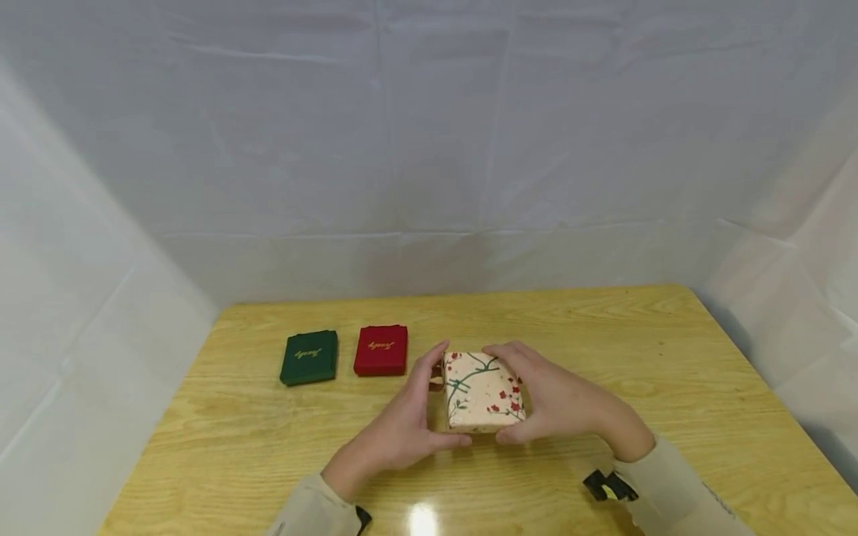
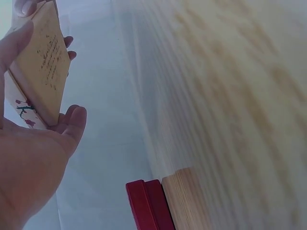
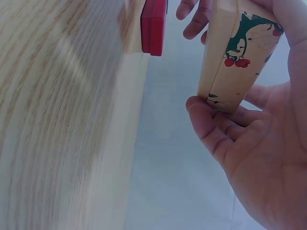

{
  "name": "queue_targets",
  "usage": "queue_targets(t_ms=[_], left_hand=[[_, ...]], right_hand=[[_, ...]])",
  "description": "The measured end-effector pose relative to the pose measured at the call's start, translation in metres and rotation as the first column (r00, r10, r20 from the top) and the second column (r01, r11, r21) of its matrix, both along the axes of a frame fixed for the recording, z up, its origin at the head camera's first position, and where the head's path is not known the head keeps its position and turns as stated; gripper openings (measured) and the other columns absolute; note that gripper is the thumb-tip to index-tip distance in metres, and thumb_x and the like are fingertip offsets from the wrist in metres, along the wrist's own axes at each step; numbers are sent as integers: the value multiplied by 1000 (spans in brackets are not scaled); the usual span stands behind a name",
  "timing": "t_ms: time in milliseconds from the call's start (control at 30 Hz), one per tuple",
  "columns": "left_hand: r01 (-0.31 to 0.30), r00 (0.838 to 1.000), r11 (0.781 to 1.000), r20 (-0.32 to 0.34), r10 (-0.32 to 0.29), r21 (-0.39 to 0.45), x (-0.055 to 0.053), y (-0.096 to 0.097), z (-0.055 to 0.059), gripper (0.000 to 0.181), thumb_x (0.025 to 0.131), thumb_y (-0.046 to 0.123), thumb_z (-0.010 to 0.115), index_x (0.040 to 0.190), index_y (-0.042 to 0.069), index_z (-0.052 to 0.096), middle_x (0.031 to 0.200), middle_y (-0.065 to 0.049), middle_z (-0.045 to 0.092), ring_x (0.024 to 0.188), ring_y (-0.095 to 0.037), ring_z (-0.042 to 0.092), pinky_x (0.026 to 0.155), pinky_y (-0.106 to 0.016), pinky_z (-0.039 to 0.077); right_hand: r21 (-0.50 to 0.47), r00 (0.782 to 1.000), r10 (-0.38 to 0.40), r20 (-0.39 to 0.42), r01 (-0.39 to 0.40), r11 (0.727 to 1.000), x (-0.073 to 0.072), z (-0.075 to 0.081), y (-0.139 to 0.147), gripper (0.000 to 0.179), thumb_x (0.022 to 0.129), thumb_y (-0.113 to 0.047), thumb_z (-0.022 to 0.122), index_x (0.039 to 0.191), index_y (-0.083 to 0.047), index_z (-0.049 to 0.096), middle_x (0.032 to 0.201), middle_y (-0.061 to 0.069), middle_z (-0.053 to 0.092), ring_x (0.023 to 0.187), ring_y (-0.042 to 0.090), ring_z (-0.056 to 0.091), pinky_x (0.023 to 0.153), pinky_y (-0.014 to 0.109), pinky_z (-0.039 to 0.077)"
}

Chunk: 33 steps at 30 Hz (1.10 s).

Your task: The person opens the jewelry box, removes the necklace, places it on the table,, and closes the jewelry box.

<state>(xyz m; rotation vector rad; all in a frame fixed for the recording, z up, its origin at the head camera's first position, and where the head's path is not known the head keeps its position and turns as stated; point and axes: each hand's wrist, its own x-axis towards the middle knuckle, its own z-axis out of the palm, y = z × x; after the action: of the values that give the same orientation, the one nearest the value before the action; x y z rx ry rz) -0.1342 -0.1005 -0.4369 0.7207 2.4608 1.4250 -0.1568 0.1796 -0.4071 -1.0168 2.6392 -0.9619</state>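
Observation:
Between my two hands is a cream box [image 1: 484, 394] printed with red blossoms and green branches. My left hand [image 1: 409, 420] grips its left side, thumb at the near edge and fingers toward the far edge. On the opposite side my right hand [image 1: 563, 394] holds it the same way. In the left wrist view the underside of the box [image 2: 45, 64] shows plain cream with small dark print, raised above the table. The right wrist view shows the printed side of the box [image 3: 249, 62] and a lid seam, with right fingertips [image 3: 201, 117] at its lower corner.
A red box [image 1: 381, 351] with gold lettering lies on the wooden table [image 1: 268, 454], left of my hands. Farther left lies a dark green box [image 1: 310, 357] with similar lettering. White cloth [image 1: 436, 149] hangs behind the table and at both sides.

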Motion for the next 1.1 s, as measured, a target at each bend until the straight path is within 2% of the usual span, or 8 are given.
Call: queue_targets(t_ms=[200, 433, 700, 933, 1100], left_hand=[[-2, 1000, 1000, 22, 2, -3, 1, 0, 0, 128, 83, 25, 95, 167, 45, 1, 165, 4, 31, 141, -20, 46, 120, -50, 36], [6, 1000, 1000, 18, -6, 7, 0, 0, 0, 128, 83, 27, 94, 167, 44, -1, 166, 3, 30, 139, -21, 47, 118, -50, 39], [11, 1000, 1000, 21, -11, -7, -1, 0, 0, 128, 84, 27, 94, 169, 37, -1, 170, 4, 22, 140, -22, 46, 119, -49, 38], [19, 1000, 1000, 0, -19, -2, -3, 0, -1, 128, 85, 24, 93, 168, 42, -1, 167, 4, 26, 144, -20, 43, 120, -48, 37], [19, 1000, 1000, -8, -19, -14, -3, -1, -1, 129, 84, 22, 94, 168, 42, -2, 166, 4, 27, 147, -19, 39, 122, -46, 35]], right_hand=[[-16, 1000, 4, -23, -5, 1000, -1, -3, 0, 120, 67, -43, 99, 164, -17, 33, 147, -3, 48, 119, 11, 54, 100, 41, 53], [-37, 999, 7, -51, -9, 999, -1, -3, -1, 120, 66, -41, 100, 163, -16, 33, 146, -3, 48, 115, 11, 54, 97, 38, 55], [-36, 998, 7, -55, -9, 999, -1, -2, 0, 120, 66, -37, 100, 163, -14, 33, 148, 0, 47, 118, 12, 54, 99, 40, 54], [-17, 998, -1, -64, 0, 1000, -4, -3, 1, 121, 65, -41, 100, 163, -17, 33, 148, -2, 47, 119, 11, 55, 100, 39, 54], [-2, 998, -1, -59, 1, 1000, -4, -2, 1, 121, 67, -44, 98, 164, -17, 31, 148, -1, 47, 116, 11, 55, 96, 39, 55]])
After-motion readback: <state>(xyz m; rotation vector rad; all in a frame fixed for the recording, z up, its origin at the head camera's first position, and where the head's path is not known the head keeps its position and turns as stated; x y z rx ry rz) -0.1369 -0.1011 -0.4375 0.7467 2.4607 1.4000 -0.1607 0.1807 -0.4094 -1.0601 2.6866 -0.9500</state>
